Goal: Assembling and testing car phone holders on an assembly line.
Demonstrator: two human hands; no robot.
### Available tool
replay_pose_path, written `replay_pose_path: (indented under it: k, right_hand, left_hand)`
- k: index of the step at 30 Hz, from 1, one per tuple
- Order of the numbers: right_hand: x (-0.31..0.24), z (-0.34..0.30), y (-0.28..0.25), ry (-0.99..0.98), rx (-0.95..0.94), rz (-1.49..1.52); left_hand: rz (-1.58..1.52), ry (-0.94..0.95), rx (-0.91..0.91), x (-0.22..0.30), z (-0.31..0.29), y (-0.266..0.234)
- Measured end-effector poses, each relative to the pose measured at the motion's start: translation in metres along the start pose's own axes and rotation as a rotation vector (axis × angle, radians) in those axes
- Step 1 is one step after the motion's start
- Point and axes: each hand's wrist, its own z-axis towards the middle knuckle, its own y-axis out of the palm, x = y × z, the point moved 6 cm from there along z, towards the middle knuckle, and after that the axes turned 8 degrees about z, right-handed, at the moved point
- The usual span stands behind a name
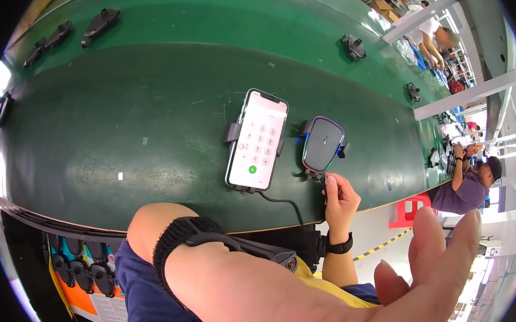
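My right hand (340, 198) pinches a black cable plug at the lower end of a black phone-holder charger (324, 144). The charger lies on the green bench with side arms spread and a coloured glow along its rim. To its left, a smartphone (259, 143) with a lit number keypad sits gripped by the side arms of another holder. A black cable (285, 201) runs from that holder's lower end over the bench edge. My left forearm crosses the foreground, and my left hand (430, 268) is raised close to the camera, fingers apart, holding nothing.
The dark green bench (88, 131) curves across the view. More black holders (100, 26) lie along its far strip. Black holders (92, 274) also hang below the front edge at left. A red stool (408, 210) and a seated person (466, 185) are at right.
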Motion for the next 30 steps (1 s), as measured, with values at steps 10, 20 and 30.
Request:
replay_pose_path:
  k: [10,20,30]
  right_hand:
    - [0.002,0.001,-0.002,-0.007,0.007,-0.005]
    - [0.007,0.001,-0.003,0.015,0.004,-0.017]
    - [0.011,0.003,-0.003,0.021,0.025,-0.022]
  left_hand:
    - [0.16,0.204,0.043,0.001,0.0,0.008]
    - [0.293,0.169,-0.044,0.007,-0.002,0.012]
    - [0.14,0.256,-0.198,-0.004,-0.01,0.019]
